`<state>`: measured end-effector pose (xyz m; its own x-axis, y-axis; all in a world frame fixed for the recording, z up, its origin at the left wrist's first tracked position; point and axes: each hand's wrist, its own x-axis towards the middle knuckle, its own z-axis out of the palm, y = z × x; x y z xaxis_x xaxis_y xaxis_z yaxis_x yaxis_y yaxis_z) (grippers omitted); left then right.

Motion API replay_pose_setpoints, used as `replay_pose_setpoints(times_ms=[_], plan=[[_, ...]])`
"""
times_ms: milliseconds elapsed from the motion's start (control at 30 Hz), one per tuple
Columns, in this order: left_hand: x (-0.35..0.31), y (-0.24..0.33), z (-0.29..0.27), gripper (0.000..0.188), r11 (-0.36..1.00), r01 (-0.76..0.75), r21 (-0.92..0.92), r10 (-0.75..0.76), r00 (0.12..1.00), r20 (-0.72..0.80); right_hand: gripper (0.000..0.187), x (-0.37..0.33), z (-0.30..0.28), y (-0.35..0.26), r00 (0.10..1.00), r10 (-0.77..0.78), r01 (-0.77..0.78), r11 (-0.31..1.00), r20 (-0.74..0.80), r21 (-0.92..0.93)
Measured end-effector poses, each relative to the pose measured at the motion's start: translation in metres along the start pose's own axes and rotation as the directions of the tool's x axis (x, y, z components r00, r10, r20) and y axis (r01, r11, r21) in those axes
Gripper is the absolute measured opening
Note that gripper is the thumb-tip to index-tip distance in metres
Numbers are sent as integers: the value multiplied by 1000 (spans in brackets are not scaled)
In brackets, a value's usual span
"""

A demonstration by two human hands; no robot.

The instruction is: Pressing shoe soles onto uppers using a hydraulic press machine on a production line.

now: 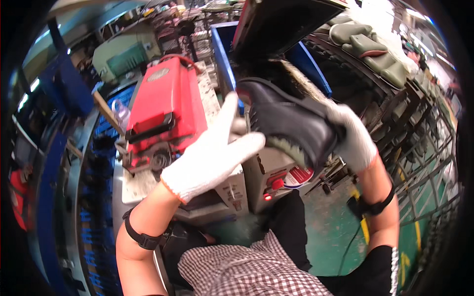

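Observation:
A black shoe (291,126) is held up in front of me, tilted, with a pale green patch along its lower side. My right hand (353,135), in a white knit glove, grips its right end; the fingers are partly hidden behind the shoe. To the left of the shoe, my left hand (212,155), gloved the same way, has its fingers spread. Its fingertips come close to the shoe's left end, and whether they touch it I cannot tell.
At left stands a machine with a red lid (165,93). Behind the shoe, a second machine has its dark lid (284,24) raised, beside a blue bin (223,61). A red button (278,183) sits on its front. Olive-green boots (368,47) lie on the right, above a metal rack (419,182).

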<state>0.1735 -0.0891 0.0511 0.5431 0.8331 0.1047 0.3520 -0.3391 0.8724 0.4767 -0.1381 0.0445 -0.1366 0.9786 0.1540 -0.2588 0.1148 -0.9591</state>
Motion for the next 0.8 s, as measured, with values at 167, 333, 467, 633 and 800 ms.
replay_pose_setpoints(times_ms=[167, 333, 467, 633, 800], plan=[[81, 40, -27, 100, 965, -209, 157, 241, 944, -225, 76, 110, -74, -7, 981, -133, -24, 642, -141, -766], [158, 51, -73, 93, 831, -325, 452, 522, 738, -428, 83, 178, -89, 22, 985, -128, -85, 229, -117, -970], [210, 85, -83, 93, 714, -336, 614, 648, 649, -398, 91, 191, -126, 47, 996, 71, 58, -116, 50, -992], [247, 156, -107, 72, 774, -197, 601, 451, 838, -306, 87, 210, -97, 46, 998, 64, 35, -137, 27, -990], [295, 196, -111, 80, 525, -408, 747, 652, 757, -45, 78, 203, -110, 49, 999, 45, 24, -162, 17, -986]])
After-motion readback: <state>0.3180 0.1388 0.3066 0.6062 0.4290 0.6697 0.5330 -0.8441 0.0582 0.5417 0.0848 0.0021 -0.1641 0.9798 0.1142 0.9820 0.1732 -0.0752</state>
